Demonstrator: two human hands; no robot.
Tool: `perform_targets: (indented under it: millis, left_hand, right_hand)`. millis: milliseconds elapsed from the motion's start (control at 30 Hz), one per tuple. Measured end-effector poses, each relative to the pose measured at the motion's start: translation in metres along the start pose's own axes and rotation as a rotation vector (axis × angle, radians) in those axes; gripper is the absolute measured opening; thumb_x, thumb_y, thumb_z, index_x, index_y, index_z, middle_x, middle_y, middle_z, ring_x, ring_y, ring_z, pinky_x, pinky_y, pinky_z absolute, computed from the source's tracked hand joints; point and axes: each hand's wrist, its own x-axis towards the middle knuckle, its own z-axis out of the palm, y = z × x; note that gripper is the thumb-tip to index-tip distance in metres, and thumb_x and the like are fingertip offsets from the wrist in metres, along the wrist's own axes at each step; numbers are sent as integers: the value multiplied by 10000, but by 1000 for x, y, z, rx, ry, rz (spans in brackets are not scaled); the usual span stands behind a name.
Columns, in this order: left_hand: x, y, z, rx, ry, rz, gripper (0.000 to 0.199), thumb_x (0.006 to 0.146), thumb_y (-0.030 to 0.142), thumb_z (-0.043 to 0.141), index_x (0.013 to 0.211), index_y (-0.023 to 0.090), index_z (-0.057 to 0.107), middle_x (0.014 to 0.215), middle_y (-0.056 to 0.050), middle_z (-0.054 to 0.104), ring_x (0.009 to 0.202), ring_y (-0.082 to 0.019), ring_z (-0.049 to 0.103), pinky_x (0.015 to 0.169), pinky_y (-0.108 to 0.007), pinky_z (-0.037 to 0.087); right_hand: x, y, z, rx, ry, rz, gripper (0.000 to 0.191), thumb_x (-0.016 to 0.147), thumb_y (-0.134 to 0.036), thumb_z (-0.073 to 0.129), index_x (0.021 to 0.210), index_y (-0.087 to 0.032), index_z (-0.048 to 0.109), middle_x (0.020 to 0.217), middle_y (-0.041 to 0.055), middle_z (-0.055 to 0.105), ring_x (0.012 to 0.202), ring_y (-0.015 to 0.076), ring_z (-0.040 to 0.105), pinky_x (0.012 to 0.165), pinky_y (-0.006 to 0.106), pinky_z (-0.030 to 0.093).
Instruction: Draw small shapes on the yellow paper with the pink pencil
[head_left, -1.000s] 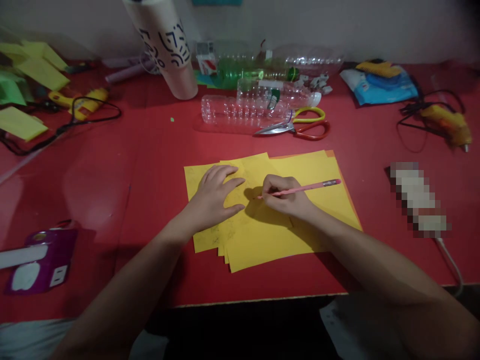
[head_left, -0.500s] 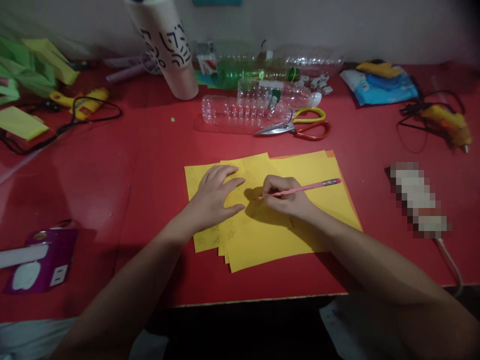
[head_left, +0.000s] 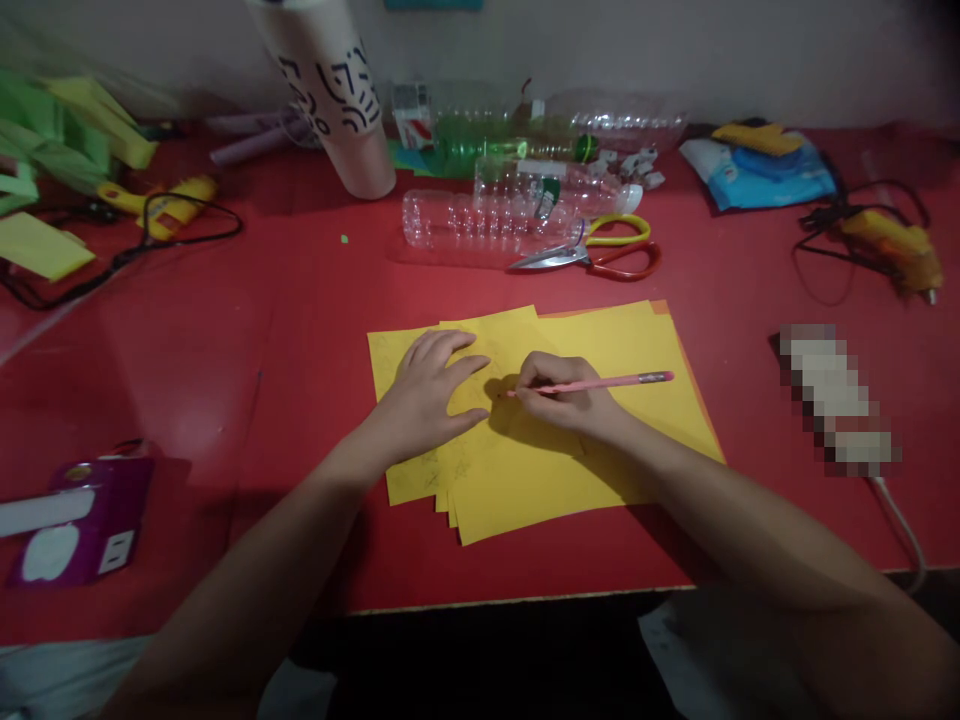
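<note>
Several overlapping yellow sheets (head_left: 525,490) lie on the red table, with an orange edge showing at their right side. My left hand (head_left: 427,395) rests on the left part of the sheets, fingers spread and holding nothing. Faint pencil marks show on the paper below and beside it. In my right hand (head_left: 566,390) is a pink pencil (head_left: 619,382), pinched near its tip. The tip points left, at the paper between my two hands; whether it touches is hard to tell.
Scissors (head_left: 555,258) and clear plastic bottles (head_left: 450,222) lie beyond the sheets. A tall tumbler (head_left: 352,120) stands behind them. Glue guns (head_left: 176,208) with cords lie left and right. A purple box (head_left: 94,520) is at the left, a blue packet (head_left: 772,178) back right.
My right hand has shifted slightly left with the pencil, which now lies at a flatter angle. My left hand has stayed in place.
</note>
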Motion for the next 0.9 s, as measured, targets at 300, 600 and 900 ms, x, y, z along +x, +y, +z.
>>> perform_targets:
  millis: [300,600,900]
  left_hand:
    - [0,0,0,20,4,8,421,840,351,698,1220,200,596,1382,-143,491,1325,-340,424,1133,-558,328]
    - [0,0,0,9,-10,-3,421,842,342,695,1228,211,587,1388,-139,484,1334,-340,414,1133,-568,324]
    - [0,0,0,16,-4,-2,426,841,340,694,1231,198,596,1385,-142,489,1332,-337,419,1137,-557,328]
  right_hand:
    - [-1,2,2,23,-14,36,111,797,-272,564,711,-211,528,615,-30,544,556,98,448,526,265,318]
    - [-1,2,4,38,-10,25,125,818,-287,575,726,-212,533,631,-33,550,579,96,462,548,265,334]
    - [-3,2,4,20,6,19,120,802,-264,568,709,-211,515,605,-33,532,552,99,433,529,267,311]
